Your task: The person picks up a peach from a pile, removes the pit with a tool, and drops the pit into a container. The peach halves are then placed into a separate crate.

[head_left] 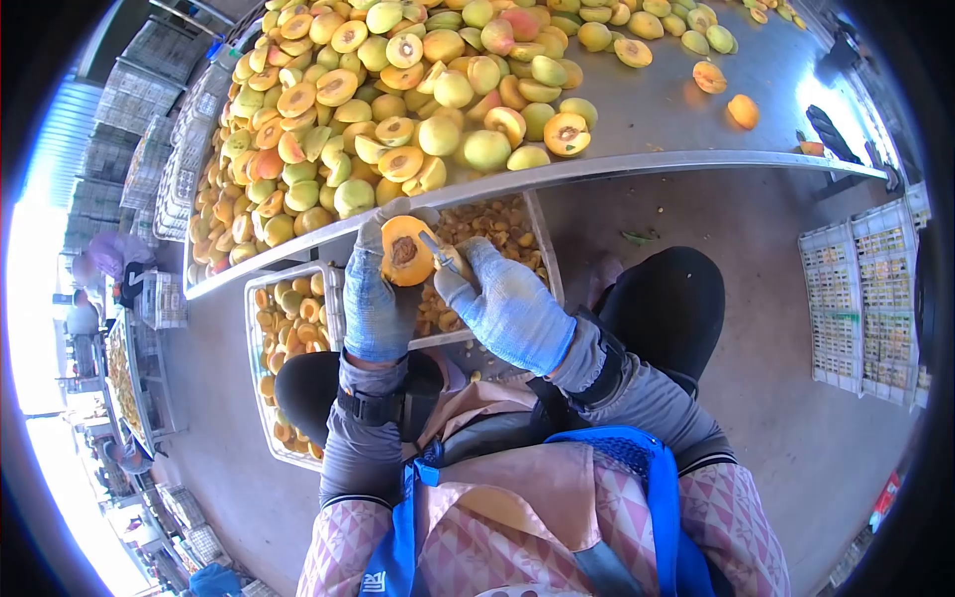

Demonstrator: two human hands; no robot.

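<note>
My left hand [376, 303], in a pale blue knit glove, is closed around a halved yellow peach [410, 274], cut face up. A brown pit or its hollow shows in the middle of that face. My right hand [517, 313], gloved the same way, grips a small metal pitting tool [430, 242] whose end reaches the right edge of the peach half. Its handle is mostly hidden by my fingers. Just beyond both hands, whole and halved peaches [398, 129] lie heaped on a metal table [657, 119].
Below the table edge stand a white crate [333, 303] of peach halves and another crate [542, 249] with small brownish pieces. Stacked crates [860, 298] stand at right, more [139, 95] at left. A dark glove-like item [831, 134] lies on the table's right end. A person [114, 254] is at far left.
</note>
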